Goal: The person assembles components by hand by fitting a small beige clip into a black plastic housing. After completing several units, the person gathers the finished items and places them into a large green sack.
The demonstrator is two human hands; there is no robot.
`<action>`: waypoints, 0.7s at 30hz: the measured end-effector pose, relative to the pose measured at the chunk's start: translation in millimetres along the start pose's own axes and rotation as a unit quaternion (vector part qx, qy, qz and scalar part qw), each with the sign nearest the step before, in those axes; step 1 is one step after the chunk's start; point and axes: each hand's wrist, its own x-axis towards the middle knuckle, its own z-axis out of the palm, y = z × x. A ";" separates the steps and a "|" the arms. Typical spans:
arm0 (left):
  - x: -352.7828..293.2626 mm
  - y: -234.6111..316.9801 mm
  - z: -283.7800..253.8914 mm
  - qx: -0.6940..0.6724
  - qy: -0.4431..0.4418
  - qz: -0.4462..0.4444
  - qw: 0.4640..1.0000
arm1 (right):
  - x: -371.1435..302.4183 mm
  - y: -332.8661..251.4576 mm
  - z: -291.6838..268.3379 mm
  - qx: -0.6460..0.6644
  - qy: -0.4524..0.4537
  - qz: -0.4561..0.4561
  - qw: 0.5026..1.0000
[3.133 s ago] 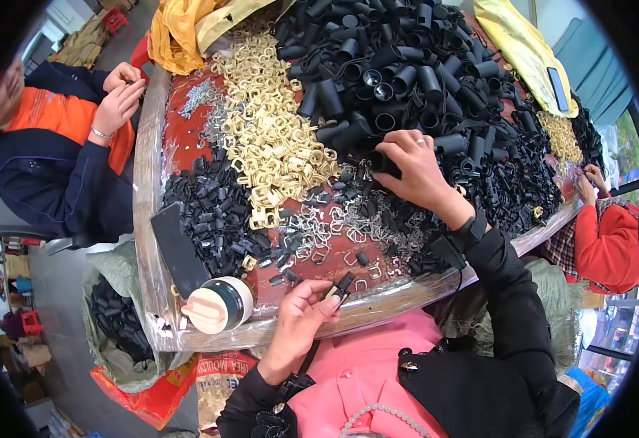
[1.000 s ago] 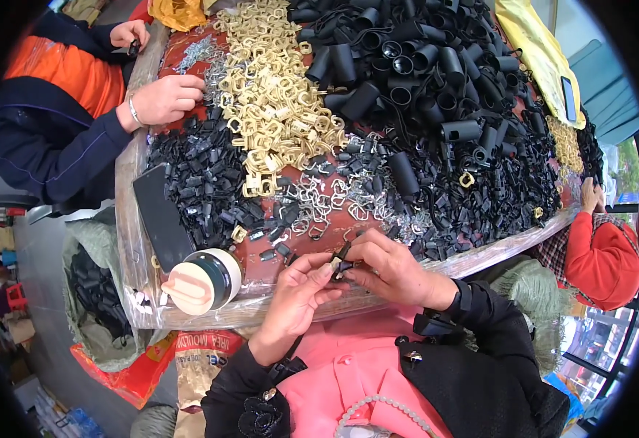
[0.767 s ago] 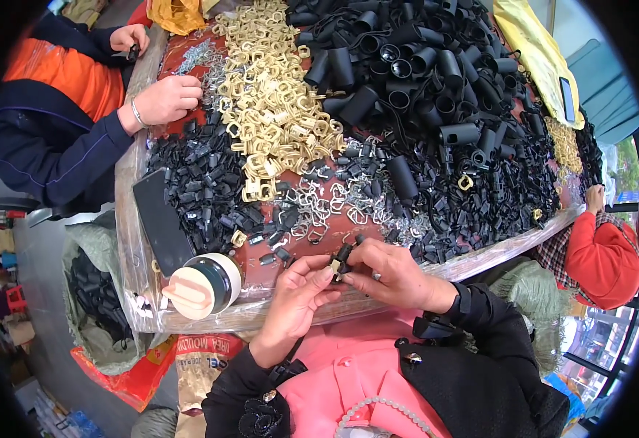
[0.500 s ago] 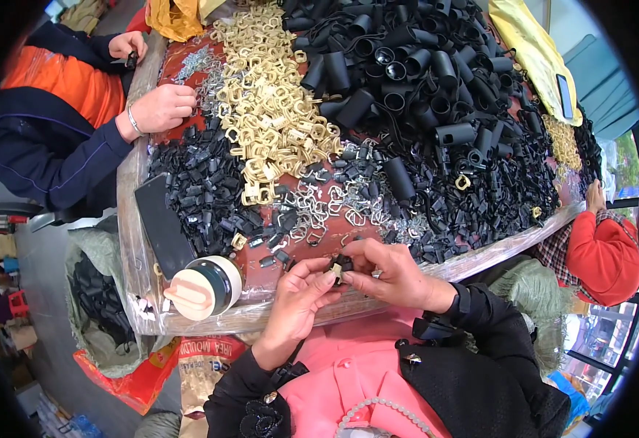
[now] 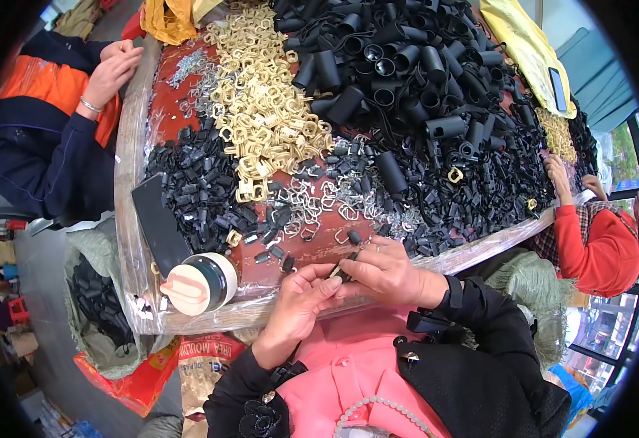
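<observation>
My left hand (image 5: 301,303) and my right hand (image 5: 389,271) meet over the table's near edge. Both are closed in a pinch on one small black part with a cream piece (image 5: 341,271), largely covered by my fingers. Just beyond them lie loose small black plastic parts (image 5: 263,257) and bent silver wire clips (image 5: 306,212). Farther back a band of cream plastic buckle-like frames (image 5: 265,109) runs up the table, with a heap of black cylindrical cups (image 5: 407,62) to its right.
A lidded cup (image 5: 201,283) stands at the table's near left corner, beside a dark phone-like slab (image 5: 160,226). A co-worker in dark blue and orange (image 5: 56,139) sits left, another in red (image 5: 597,248) right. An open sack of black parts (image 5: 100,292) stands below the left edge.
My right hand has turned and closed farther over the small part, hiding more of it. The left co-worker's hands have come together off the parts; the right co-worker's hands now reach the table.
</observation>
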 end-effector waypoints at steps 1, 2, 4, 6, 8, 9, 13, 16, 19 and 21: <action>0.2 1.8 1.4 0.007 -0.001 0.005 1.000 | 0.8 1.5 -1.7 0.004 0.010 -0.009 1.000; 1.2 3.9 2.5 0.014 -0.001 0.010 1.000 | 1.9 3.9 -3.9 0.008 0.020 -0.019 1.000; 2.4 5.1 -1.2 0.017 0.007 0.017 1.000 | 2.7 12.4 -10.6 -0.033 0.031 0.009 0.999; 8.2 6.4 -12.3 0.083 -0.006 0.036 0.996 | 10.4 33.9 -23.3 -0.157 0.060 0.078 0.983; 6.8 6.7 -15.7 0.116 -0.012 0.044 0.992 | 17.2 57.4 -31.4 -0.261 0.042 0.163 0.950; 7.2 6.3 -13.6 0.126 -0.010 0.057 0.990 | 14.2 67.2 -35.0 -0.294 -0.001 0.215 0.931; 5.4 5.5 -8.8 0.135 0.004 0.092 0.987 | 9.0 80.0 -38.1 -0.257 0.005 0.202 0.945; 3.7 6.6 -8.2 0.116 0.018 0.109 0.987 | 9.7 68.5 -54.6 -0.119 0.023 0.262 0.957; 1.6 7.9 -11.1 0.098 0.014 0.102 0.990 | 14.1 47.2 -66.3 0.025 -0.029 0.274 0.961; 0.0 10.3 -11.5 0.088 0.011 0.093 0.992 | 14.1 33.9 -66.8 0.097 -0.089 0.253 0.958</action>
